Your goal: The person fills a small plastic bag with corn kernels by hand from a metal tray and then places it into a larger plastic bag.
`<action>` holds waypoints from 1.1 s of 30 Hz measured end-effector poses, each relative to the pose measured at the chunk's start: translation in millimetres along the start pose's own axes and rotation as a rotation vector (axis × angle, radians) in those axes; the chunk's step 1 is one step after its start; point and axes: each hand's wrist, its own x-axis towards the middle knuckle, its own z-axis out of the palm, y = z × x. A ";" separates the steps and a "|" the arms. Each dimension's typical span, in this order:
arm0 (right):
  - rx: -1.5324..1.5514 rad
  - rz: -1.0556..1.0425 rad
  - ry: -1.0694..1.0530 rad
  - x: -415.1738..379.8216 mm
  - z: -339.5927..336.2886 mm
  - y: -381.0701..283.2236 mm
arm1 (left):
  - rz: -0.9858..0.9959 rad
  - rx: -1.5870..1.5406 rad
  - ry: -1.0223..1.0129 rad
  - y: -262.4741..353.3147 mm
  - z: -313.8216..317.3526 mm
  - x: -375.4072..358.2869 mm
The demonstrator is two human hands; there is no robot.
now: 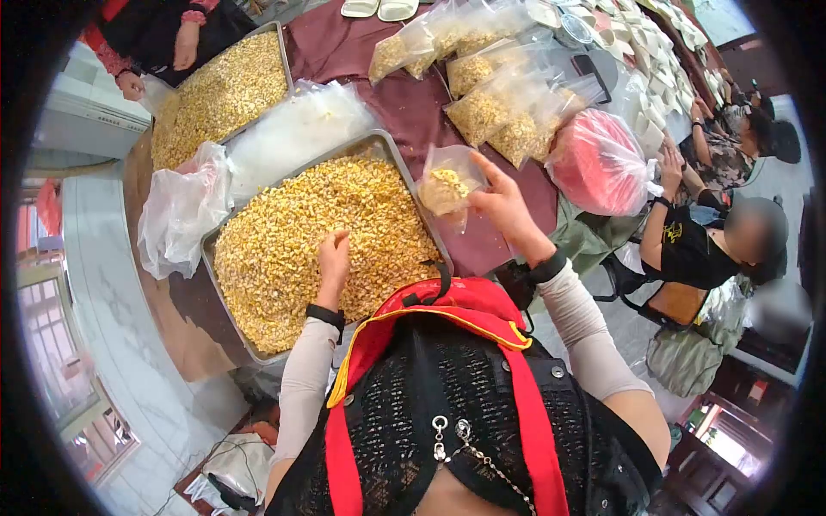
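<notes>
My right hand (506,206) grips a small clear plastic bag (447,185) by its edge, thumb and fingers closed on it. Some yellow bits lie in the bottom of that bag. Over a metal tray (397,159) heaped with yellow and whitish corn-like bits (284,224), my left hand (334,258) is curled with its fingers together. Whatever those fingers may hold is hidden. The bag hangs just past the tray's right edge, above the dark red tablecloth (482,249).
A second heaped tray (284,52) stands at the far left, with another person's hands (186,45) near it. Flat plastic bags (301,125) lie between the trays. Filled bags (482,112) and a red bundle in plastic (598,163) sit rightward. More people (705,241) sit at right.
</notes>
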 end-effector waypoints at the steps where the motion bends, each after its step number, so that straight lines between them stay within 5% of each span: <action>1: -0.055 0.017 0.050 2.8 -11.2 -2.3 | 0.021 0.085 -0.038 7.0 0.2 -4.9; 9: 0.026 -0.023 0.156 34.0 -87.1 -9.3 | 0.018 -0.032 -0.128 -9.0 11.1 -3.2; 15: -0.089 0.027 0.014 68.8 -157.5 9.6 | -0.056 -0.119 -0.123 -18.3 9.9 -3.1; 20: -0.018 0.057 0.261 87.0 -186.0 27.7 | -0.117 -0.108 -0.118 -12.3 12.8 -6.3; 27: -0.144 0.027 0.054 112.8 -185.6 7.9 | -0.132 -0.155 -0.106 -13.5 15.0 -6.6; 31: -0.213 0.004 0.211 130.1 -205.0 28.2 | -0.156 -0.170 -0.102 -3.4 12.8 -10.6; 33: -0.169 -0.053 0.471 141.3 -212.7 41.1 | -0.150 -0.069 -0.128 5.5 9.5 -15.7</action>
